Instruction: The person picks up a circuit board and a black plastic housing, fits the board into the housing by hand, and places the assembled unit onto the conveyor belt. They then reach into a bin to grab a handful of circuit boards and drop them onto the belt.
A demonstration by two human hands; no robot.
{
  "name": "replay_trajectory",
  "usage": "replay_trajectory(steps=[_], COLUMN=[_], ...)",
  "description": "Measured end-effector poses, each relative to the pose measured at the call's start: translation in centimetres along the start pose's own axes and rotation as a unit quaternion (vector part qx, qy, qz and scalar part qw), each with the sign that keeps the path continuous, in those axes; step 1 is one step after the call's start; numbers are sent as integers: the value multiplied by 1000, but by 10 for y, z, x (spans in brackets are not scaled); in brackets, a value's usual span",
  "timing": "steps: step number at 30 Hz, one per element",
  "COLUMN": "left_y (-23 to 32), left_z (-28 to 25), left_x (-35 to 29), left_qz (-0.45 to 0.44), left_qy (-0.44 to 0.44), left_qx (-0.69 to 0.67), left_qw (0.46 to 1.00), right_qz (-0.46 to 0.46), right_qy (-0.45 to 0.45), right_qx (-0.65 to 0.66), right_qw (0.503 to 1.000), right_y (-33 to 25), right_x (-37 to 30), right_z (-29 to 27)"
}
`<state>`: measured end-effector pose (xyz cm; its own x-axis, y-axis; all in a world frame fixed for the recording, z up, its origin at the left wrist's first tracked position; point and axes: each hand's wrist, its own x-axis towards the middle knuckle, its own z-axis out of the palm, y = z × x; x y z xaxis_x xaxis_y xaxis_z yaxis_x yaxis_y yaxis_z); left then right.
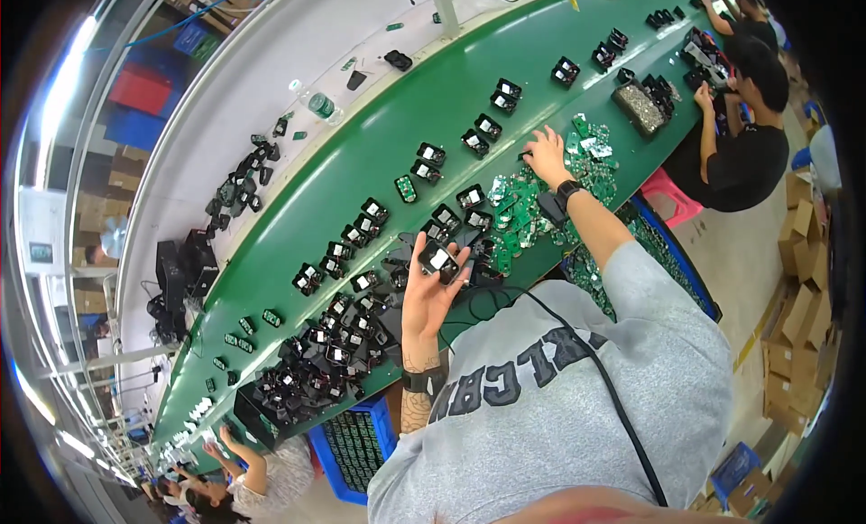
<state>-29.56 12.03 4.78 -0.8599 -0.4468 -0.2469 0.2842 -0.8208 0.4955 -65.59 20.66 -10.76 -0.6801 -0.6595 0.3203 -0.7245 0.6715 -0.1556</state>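
My left hand (431,294) is closed around a small black plastic housing (439,261) with a pale rectangular part inside, its open side facing up. Out over the green belt, my right hand (545,154) has its fingers bent downward. A small dark piece (525,156) shows at its fingertips; its kind is too small to tell. Just below that hand spreads a heap of green circuit boards (519,213). More black housings (471,197) stand in pairs and short rows along the belt. A large pile of black housings (334,348) lies left of my left hand.
The green belt (298,208) curves across the bench. A white ledge behind it carries a plastic bottle (317,103) and loose black parts (239,186). A metallic box-shaped block (640,106) stands at right. Blue crates (352,447) sit beside me; co-workers (744,132) sit at both ends.
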Motion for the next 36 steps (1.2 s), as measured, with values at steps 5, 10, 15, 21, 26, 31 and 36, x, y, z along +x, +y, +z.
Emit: replay_trajectory(steps=[5, 10, 15, 21, 26, 31, 36], left_y=[8, 11, 9, 1, -2, -5, -7], left_z=[53, 77, 82, 84, 88, 87, 84], left_x=[-7, -7, 0, -1, -4, -7, -9], left_qz=[60, 207, 263, 244, 242, 241, 251], left_qy=[-16, 34, 7, 8, 18, 13, 21], left_qx=[111, 243, 377, 421, 501, 527, 612], left_qw=[992, 947, 888, 874, 831, 815, 750], right_qz=[-62, 226, 225, 213, 209, 181, 175], right_qy=[83, -186, -334, -313, -313, -302, -281], right_qx=[162, 692, 716, 750, 745, 736, 742], right_qw=[981, 660, 570, 542, 551, 578, 583], right_y=[12, -55, -99, -105, -111, -121, -126], right_x=[17, -22, -80, -90, -95, -99, -102], right_z=[-5, -111, -182, -198, -204, -205, -202])
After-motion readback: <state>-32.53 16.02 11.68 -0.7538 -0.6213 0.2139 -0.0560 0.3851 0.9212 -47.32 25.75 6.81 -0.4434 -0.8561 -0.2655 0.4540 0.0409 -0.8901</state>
